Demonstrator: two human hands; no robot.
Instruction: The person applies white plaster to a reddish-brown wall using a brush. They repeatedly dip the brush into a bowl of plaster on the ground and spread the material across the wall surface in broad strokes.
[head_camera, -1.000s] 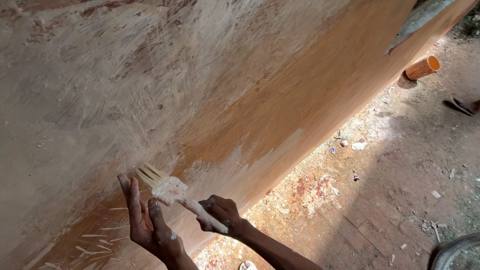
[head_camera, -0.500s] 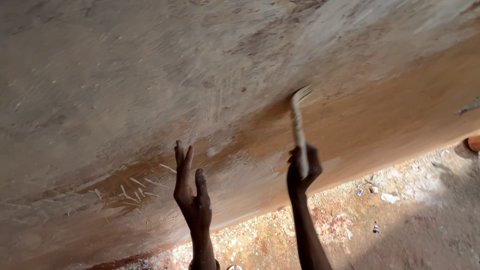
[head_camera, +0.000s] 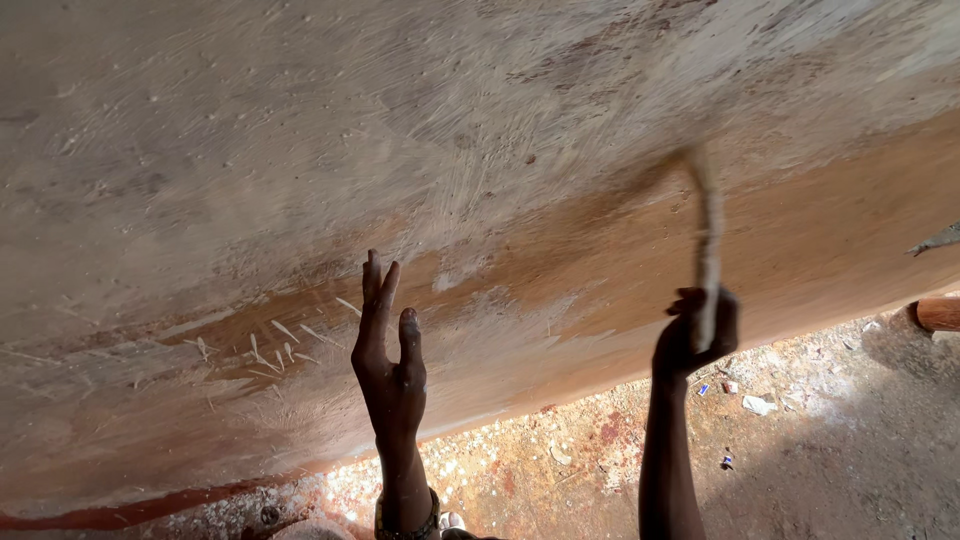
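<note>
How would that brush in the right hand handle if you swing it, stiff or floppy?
The brush probably has a stiff, light handle: the right hand lifts it upright in one fist. Its blurred tip against the wall looks bent, so the bristles likely flex. It may be slippery if coated.

Two hands show at the bottom of the frame: the left hand (head_camera: 390, 370), flat and open-fingered at lower centre, and the right hand (head_camera: 697, 335) at lower right, closed round one pale brush (head_camera: 708, 250). One broad plastered wall (head_camera: 430, 130) fills the upper frame, and one bracelet (head_camera: 405, 522) sits at the bottom edge. One brown cylinder (head_camera: 938, 313) lies at the right edge, with a few scraps of litter (head_camera: 757, 404) on the ground at lower right, too small to count surely.
</note>
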